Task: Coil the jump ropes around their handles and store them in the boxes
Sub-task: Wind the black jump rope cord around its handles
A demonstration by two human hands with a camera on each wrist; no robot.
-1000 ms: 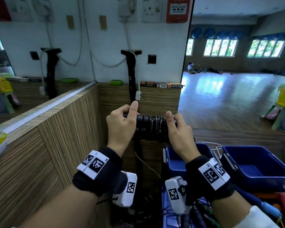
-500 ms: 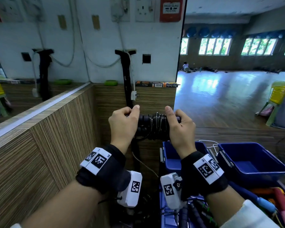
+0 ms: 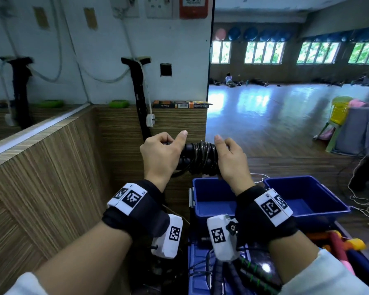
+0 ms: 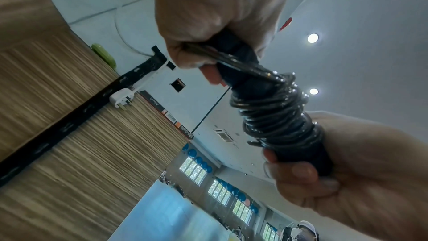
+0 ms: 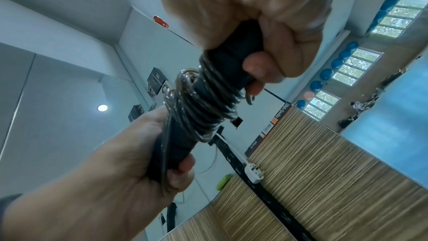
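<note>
A black jump rope [image 3: 200, 158] is coiled in many turns around its paired black handles, held level at chest height. My left hand [image 3: 161, 153] grips the handles' left end, with a strand of rope [image 4: 231, 60] running under its fingers. My right hand [image 3: 230, 158] grips the right end. The coil [image 4: 275, 114] [image 5: 203, 103] sits between the two fists. Just below the hands stands an empty blue box [image 3: 211, 199], with a second empty blue box [image 3: 303, 196] to its right.
A wood-panelled wall [image 3: 51, 177] closes in the left side, with a black strap and white plug [image 3: 150, 120] hanging on it. More jump ropes [image 3: 249, 273] with coloured handles lie in a bin at the bottom right. An open gym floor [image 3: 264, 116] stretches beyond.
Both hands with the coiled rope have shifted slightly right and lower, towards the blue box. The grip on both ends is unchanged.
</note>
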